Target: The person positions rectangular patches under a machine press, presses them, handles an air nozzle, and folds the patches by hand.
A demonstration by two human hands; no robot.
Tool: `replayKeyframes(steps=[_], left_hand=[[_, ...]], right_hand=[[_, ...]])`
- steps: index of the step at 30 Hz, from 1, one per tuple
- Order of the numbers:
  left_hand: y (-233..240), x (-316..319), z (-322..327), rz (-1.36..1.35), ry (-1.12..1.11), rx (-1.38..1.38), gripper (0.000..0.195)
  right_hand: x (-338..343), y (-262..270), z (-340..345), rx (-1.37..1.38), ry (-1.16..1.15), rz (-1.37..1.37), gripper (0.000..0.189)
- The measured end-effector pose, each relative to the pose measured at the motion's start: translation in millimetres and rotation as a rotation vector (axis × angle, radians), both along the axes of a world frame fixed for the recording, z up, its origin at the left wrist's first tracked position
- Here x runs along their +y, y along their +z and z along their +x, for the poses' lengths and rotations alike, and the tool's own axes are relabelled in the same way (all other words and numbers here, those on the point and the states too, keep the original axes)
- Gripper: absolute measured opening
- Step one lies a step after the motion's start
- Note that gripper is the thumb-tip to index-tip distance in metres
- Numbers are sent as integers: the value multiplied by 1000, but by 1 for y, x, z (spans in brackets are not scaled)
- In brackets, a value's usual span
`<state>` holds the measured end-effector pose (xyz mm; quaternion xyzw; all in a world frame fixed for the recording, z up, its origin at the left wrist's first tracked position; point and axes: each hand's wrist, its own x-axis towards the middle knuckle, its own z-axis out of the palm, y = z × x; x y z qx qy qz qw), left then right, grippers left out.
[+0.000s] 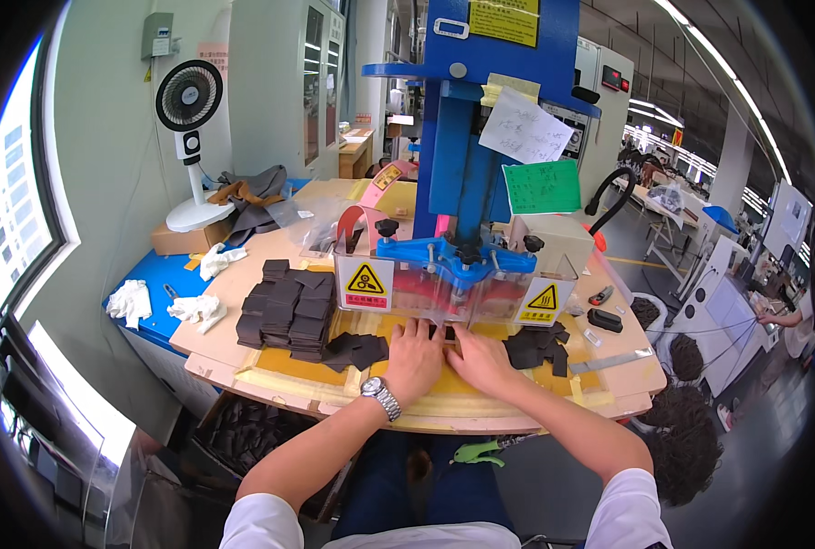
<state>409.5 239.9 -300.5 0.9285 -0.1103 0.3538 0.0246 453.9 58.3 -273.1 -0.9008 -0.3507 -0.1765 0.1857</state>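
Beneath the clear guard (442,291) of a blue press (464,257), my left hand (416,357) and my right hand (481,360) lie side by side on the table. Their fingertips reach the guard's lower edge, at a small dark piece (450,333) between them, partly hidden by the fingers. Whether either hand grips it I cannot tell. Left of my left hand are loose dark pieces (368,351) and, beyond them, tall stacks of dark rectangular pieces (311,309). More loose dark pieces (536,348) lie right of my right hand.
A steel ruler (612,361), a black case (604,320) and a utility knife (601,295) lie at the table's right. White gloves (198,310) are at the left, near a white fan (191,158). A box of dark scraps (253,425) stands below the table's left edge; a green-handled tool (477,451) hangs in front.
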Motion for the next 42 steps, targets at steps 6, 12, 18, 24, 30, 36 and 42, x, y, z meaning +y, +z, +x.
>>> replayKeyframes(steps=[6, 12, 18, 24, 30, 36, 42], left_hand=[[4, 5, -2, -9, -9, 53, 43], [2, 7, 5, -11, -34, 76, 44], [-3, 15, 2, 10, -21, 77, 43], [17, 21, -42, -87, -134, -18, 36], [32, 60, -98, -80, -14, 51, 39], [12, 93, -103, -63, -118, 51, 28], [36, 63, -107, -24, -138, -21, 26]], right_hand=[[8, 2, 3, 32, 12, -65, 47], [4, -5, 5, -19, 48, -40, 38], [-2, -15, -11, -83, 62, 10, 44], [-33, -9, -66, -22, 127, 123, 33], [-37, -34, -95, -107, 184, 376, 33], [-21, -38, -101, 70, 148, 434, 31], [-33, -39, -104, 105, 107, 443, 30]])
